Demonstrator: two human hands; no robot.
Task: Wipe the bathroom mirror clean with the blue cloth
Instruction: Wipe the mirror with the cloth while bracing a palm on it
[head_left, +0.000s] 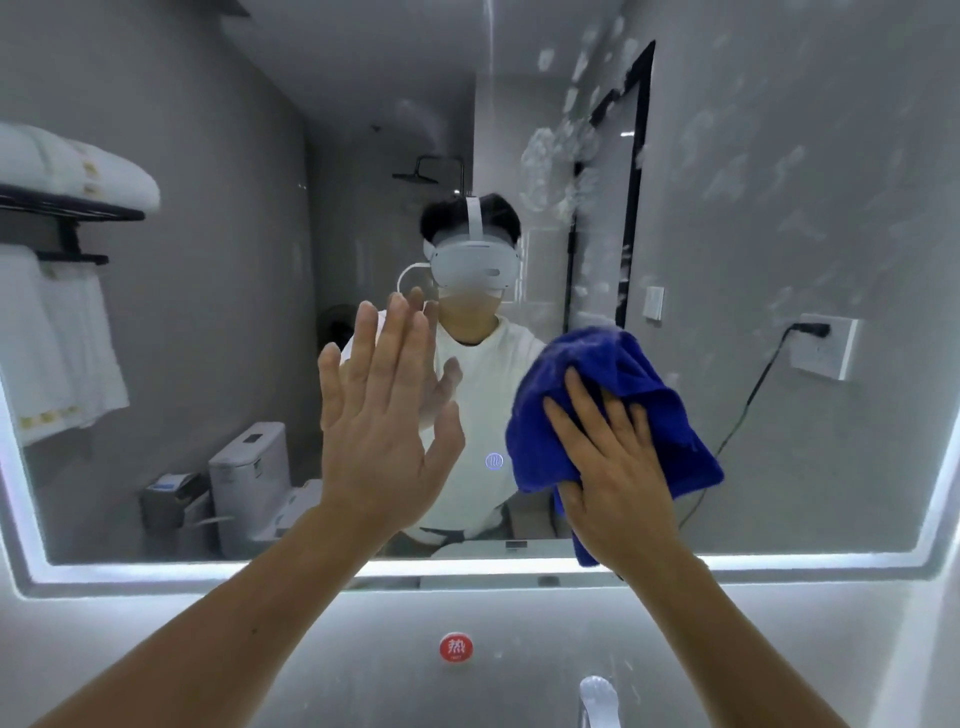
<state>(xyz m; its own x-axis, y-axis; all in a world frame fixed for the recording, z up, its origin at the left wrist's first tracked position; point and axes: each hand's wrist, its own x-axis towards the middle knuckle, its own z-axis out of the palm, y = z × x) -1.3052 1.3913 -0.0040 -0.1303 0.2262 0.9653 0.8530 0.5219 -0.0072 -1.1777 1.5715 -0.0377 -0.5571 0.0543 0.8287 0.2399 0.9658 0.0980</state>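
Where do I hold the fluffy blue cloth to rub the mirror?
Press a flat hand on the fluffy blue cloth, at its bunched middle, straight from the front, as the right hand does: it lies against the upright lit mirror, so only its front is free.

Cool glow from mirror (156, 364) edge, wide-angle warp

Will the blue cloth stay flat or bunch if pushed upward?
Probably floppy: the blue cloth sits in folds, a corner drooping below the right hand. It will likely bunch further when pushed. Seems light: flat fingers pin it to the mirror.
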